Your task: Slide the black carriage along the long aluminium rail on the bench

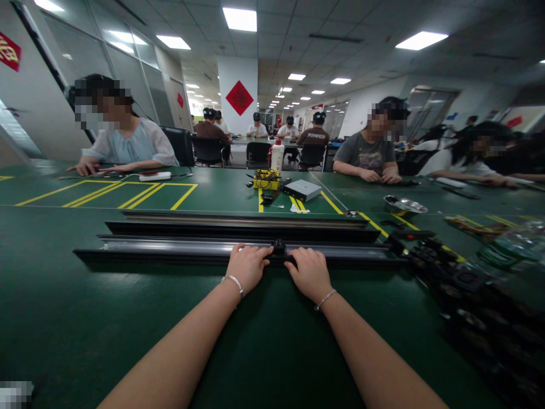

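Note:
A long black rail [162, 246] with a shiny inner face lies crosswise on the green table in front of me. A small black block-like part [279, 247] sits at its middle. From the left, my left hand [248, 267] is closed with thumb and fingertips at that part, some fingers lying over the rail. My right hand [309, 274] closes on the part from the other side, thumb at the rail's near edge. The fingers partly hide the part's base. A second black rail [238, 226] lies parallel just behind.
Many dark parts [481, 301] are heaped at the right, with a plastic bottle [515, 247] and a metal bowl [405, 205] nearby. Behind the rails are a grey box [302, 190], a yellow box with cables [267, 179] and a white bottle [277, 155]. Several people sit across the table.

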A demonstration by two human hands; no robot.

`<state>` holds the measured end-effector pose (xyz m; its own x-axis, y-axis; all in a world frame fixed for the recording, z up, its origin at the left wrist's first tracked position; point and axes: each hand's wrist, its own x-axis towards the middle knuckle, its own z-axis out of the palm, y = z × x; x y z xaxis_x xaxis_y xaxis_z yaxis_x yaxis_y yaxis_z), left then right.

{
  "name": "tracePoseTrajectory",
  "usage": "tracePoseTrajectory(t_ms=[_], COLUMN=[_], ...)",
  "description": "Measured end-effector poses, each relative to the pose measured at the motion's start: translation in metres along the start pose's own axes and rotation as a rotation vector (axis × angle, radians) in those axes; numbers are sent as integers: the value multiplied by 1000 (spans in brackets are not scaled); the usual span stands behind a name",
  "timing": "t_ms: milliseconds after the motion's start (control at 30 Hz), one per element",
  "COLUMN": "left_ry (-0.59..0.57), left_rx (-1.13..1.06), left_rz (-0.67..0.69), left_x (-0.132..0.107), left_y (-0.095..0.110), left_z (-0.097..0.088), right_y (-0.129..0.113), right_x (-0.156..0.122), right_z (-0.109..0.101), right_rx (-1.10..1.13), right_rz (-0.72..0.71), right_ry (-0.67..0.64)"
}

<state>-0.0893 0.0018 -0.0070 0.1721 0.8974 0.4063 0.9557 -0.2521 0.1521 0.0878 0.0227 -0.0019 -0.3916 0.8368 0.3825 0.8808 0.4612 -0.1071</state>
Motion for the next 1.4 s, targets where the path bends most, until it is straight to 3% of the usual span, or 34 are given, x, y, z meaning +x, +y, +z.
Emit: tracePoseTrajectory(t_ms=[1400], left_ry=[-53], left_rx=[86], left_rz=[-13], left_x=[1], left_y=[5], left_z=[-2], right_y=[0], right_x=[0], right_z=[2], right_rx=[32], right_rz=[47], right_ry=[21])
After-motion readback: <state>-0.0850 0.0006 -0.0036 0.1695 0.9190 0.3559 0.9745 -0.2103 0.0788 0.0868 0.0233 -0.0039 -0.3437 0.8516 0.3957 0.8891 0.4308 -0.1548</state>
